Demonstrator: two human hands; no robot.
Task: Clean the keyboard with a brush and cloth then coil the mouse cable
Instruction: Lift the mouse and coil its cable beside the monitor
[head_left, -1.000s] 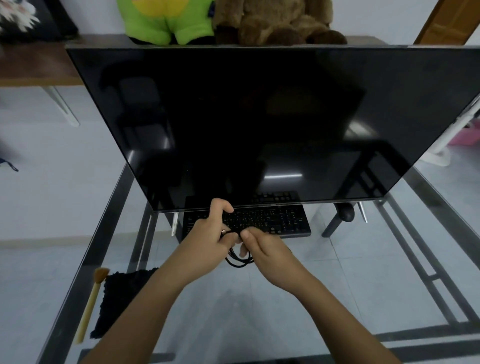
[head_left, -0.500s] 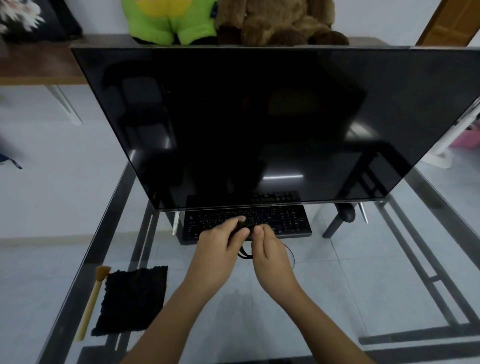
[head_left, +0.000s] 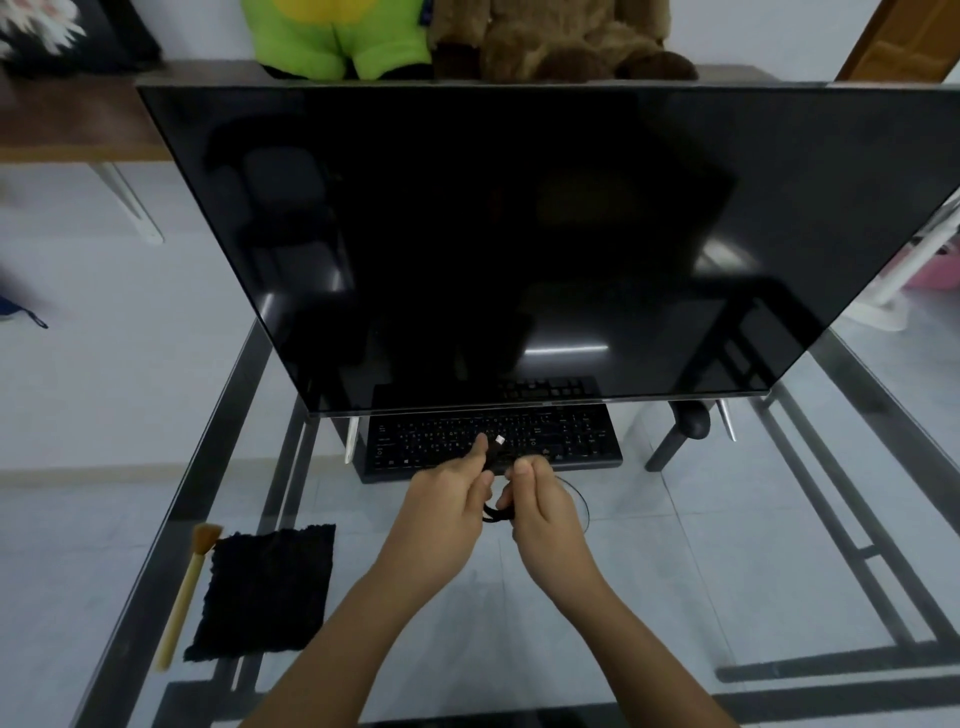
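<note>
Both hands meet over the glass table, just in front of the black keyboard (head_left: 571, 441). My left hand (head_left: 447, 499) pinches the black mouse cable near its plug (head_left: 497, 442), which points up and away. My right hand (head_left: 540, 506) grips the coiled loops of the cable (head_left: 497, 514); one thin loop (head_left: 584, 501) hangs out to the right. The black mouse (head_left: 693, 420) lies to the right of the keyboard, under the monitor's edge. At the table's left lie the black cloth (head_left: 265, 592) and the wooden-handled brush (head_left: 187, 587).
A large dark monitor (head_left: 519, 234) stands on thin legs over the back of the keyboard. The glass table (head_left: 675, 571) has a dark metal frame. Plush toys (head_left: 467, 36) sit on a shelf behind the monitor.
The hands have shifted slightly right and nearer the keyboard. The plug end now sticks up from my left fingers, and a loop of cable shows to the right of my right hand.
</note>
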